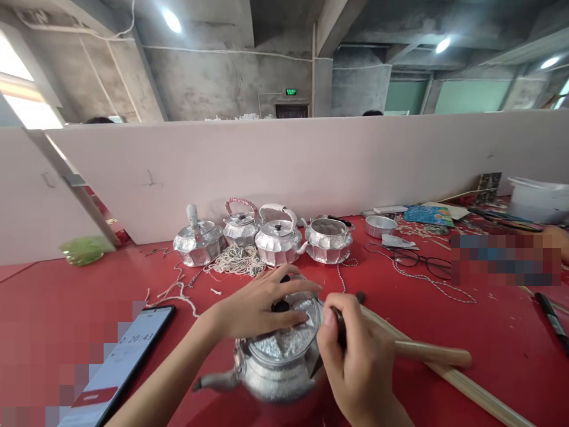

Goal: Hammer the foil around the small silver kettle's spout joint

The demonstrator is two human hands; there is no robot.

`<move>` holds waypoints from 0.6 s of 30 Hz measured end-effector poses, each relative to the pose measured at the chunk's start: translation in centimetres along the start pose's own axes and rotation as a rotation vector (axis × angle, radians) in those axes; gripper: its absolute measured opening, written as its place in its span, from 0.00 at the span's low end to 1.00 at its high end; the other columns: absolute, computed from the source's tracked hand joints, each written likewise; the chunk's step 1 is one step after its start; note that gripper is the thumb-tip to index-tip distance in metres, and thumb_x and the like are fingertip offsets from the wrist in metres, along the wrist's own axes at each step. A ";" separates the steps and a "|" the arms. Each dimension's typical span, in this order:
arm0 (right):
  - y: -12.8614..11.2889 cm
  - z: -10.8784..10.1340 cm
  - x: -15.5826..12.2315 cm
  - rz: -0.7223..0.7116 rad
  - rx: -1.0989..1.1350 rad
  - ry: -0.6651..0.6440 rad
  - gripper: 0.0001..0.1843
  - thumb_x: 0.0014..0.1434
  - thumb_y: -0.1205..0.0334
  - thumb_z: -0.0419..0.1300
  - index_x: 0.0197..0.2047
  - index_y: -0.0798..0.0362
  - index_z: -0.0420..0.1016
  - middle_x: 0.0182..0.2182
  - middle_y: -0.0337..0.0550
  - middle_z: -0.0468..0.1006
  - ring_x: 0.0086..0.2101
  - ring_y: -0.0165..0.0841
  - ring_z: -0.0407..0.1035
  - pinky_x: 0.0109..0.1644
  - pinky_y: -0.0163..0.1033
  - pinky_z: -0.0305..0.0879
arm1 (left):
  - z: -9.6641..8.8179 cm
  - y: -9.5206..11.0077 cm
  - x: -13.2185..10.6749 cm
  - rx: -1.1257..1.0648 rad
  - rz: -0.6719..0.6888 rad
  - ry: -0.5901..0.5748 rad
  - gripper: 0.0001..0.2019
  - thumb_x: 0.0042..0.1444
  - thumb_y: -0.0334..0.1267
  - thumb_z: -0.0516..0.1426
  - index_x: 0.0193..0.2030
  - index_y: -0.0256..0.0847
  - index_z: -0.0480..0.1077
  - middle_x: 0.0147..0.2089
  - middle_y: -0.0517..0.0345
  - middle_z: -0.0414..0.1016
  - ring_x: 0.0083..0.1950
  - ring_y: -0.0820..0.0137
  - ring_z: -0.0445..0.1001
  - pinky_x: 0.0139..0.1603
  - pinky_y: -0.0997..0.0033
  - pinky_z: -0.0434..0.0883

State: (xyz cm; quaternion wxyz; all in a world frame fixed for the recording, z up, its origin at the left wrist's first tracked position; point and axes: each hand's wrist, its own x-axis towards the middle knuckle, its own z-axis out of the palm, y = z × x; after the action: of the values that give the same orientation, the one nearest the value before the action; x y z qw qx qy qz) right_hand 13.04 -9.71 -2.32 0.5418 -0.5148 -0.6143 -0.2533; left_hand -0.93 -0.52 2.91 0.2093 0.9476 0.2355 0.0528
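Note:
In front of me stands a hammered silver-coloured teapot (282, 376), its spout pointing left. My left hand (267, 299) lies over the lid (284, 338) with its fingers stretched out, around the black knob (281, 306). At the pot's right side my right hand (362, 356) is closed round a dark-handled tool (341, 326). A dark pointed end (316, 366) shows below that hand, against the pot wall. Most of the tool is hidden by the fingers, so its exact kind does not show.
Several silver-coloured teapots (278, 243) stand along the pale partition (267, 160), with cord (237, 260) among them. A phone (120, 367) lies left. Wooden rods (471, 385), eyeglasses (418, 261), a shallow metal dish (380, 226) and a marker (551, 320) lie right. Another person's hand (555, 240) shows far right.

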 end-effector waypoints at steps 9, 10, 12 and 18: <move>0.0 0.1 -1.2 -0.049 0.066 0.009 0.08 0.56 0.61 0.46 0.31 0.54 0.63 0.19 0.37 0.66 0.18 0.23 0.61 0.22 0.28 0.55 | 0.9 -1.6 0.4 0.111 0.016 0.063 0.23 0.55 0.52 0.50 0.57 0.55 0.56 0.56 0.60 0.59 0.50 0.65 0.65 0.52 0.63 0.62; 0.1 0.0 -1.3 -0.054 0.068 -0.004 0.10 0.56 0.59 0.46 0.30 0.54 0.63 0.19 0.38 0.66 0.19 0.24 0.61 0.22 0.28 0.55 | 1.1 -1.8 0.5 0.110 0.019 0.065 0.23 0.54 0.53 0.50 0.57 0.55 0.56 0.55 0.60 0.60 0.49 0.66 0.65 0.51 0.64 0.62; 0.2 -0.1 -1.6 -0.059 0.072 -0.025 0.12 0.56 0.57 0.46 0.29 0.54 0.63 0.19 0.39 0.66 0.19 0.24 0.62 0.21 0.29 0.56 | 1.3 -2.2 0.5 0.102 0.024 0.069 0.23 0.55 0.53 0.50 0.57 0.55 0.57 0.53 0.60 0.61 0.48 0.66 0.66 0.50 0.65 0.62; -0.1 -0.7 -2.2 0.057 0.106 0.003 0.13 0.56 0.56 0.48 0.25 0.54 0.60 0.18 0.39 0.65 0.18 0.24 0.61 0.20 0.29 0.55 | 1.3 -2.5 0.5 0.092 0.042 0.076 0.23 0.54 0.55 0.49 0.55 0.55 0.58 0.51 0.59 0.62 0.48 0.66 0.65 0.48 0.67 0.61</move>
State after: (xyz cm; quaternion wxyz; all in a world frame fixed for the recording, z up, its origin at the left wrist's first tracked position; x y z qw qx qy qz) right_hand 13.01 -11.11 -4.16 0.5764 -0.5020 -0.6111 -0.2058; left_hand -1.33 1.25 0.64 0.1553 0.9583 0.2253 0.0824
